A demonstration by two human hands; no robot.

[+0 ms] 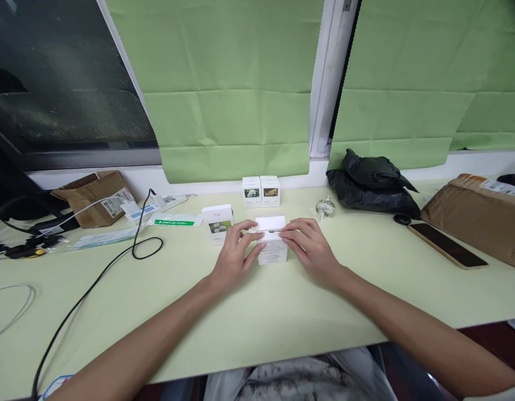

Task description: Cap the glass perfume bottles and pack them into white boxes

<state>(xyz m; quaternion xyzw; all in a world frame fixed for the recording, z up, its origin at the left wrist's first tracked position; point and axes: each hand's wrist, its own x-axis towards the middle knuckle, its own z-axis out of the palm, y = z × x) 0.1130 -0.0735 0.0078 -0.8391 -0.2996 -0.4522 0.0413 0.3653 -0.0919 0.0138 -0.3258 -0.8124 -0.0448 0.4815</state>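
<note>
Pale green desk (257, 312) under a window with green paper blinds (236, 83). Both hands meet mid-desk on a small white box (272, 245) that stands upright on the surface. Left hand (236, 250) wraps the box's left side, fingers (251, 236) curled against it, thumb toward the top edge. Right hand (310, 245) presses in from the right, fingertips (285, 234) on the raised top flap, which looks partly lifted; both grips narrow, closed onto the box. Just left of it, touching or nearly so, stands another white box with a flower picture (218, 223). Behind, near the wall, two more picture boxes (261, 191) side by side. Small glass bottle (325, 208) to the right, black plastic bag (372, 181) beyond it. Phone (447, 245) lies flat far right beside a brown parcel (479, 214). Black cable (94, 289) runs across the left of the desk.
</note>
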